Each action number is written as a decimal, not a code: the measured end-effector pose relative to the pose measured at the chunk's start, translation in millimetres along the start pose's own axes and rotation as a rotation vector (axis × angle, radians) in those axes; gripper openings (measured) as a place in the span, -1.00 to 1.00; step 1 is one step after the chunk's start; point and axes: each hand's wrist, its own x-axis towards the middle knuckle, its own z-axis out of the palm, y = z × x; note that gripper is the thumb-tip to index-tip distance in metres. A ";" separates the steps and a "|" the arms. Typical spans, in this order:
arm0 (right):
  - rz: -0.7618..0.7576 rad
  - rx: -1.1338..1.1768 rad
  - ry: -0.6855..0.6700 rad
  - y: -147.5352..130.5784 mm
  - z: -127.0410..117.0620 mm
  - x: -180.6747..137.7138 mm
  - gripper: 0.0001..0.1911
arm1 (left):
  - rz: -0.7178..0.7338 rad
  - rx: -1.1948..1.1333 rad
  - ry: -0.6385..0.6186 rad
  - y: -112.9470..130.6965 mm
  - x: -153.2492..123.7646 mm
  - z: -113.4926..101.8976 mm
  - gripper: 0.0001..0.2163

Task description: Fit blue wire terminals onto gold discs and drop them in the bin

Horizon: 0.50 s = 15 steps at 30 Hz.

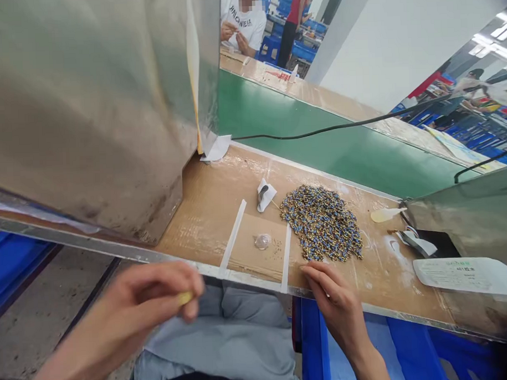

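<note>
My left hand point(151, 301) is raised in front of the table's near edge, smeared a little by motion. Its thumb and fingers are closed around a small yellow piece point(184, 297), whose kind does not show. At the table edge, my right hand point(336, 301) has its fingertips pinched together just below a pile of small blue and gold metal parts point(321, 223). Anything in that pinch is too small to name. Between the hands lies a cardboard sheet point(243, 251) held by white tape, bearing a small clear dish point(262, 242) and several tiny bits point(277, 249).
Behind the cardboard sits a crumpled white wrapper point(265, 195) with something dark. A glue bottle point(464, 274) and a pale dropper point(386, 214) lie to the right. A metal casing point(88, 118) blocks the left. A cable point(301, 136) crosses the green divider point(284, 111); a co-worker point(243, 24) sits beyond.
</note>
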 end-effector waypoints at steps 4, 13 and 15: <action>0.027 0.006 0.027 -1.5 -1.0 0.6 -0.77 | -0.138 -0.572 -0.239 -38.4 34.0 36.6 -0.81; 0.084 0.059 0.061 -1.2 3.2 -2.9 -0.78 | -0.162 -0.671 -0.276 -62.4 53.5 56.6 -0.83; 0.109 0.084 0.073 -3.1 2.2 -1.5 -0.79 | -0.147 -0.657 -0.270 -63.4 56.0 55.8 -0.84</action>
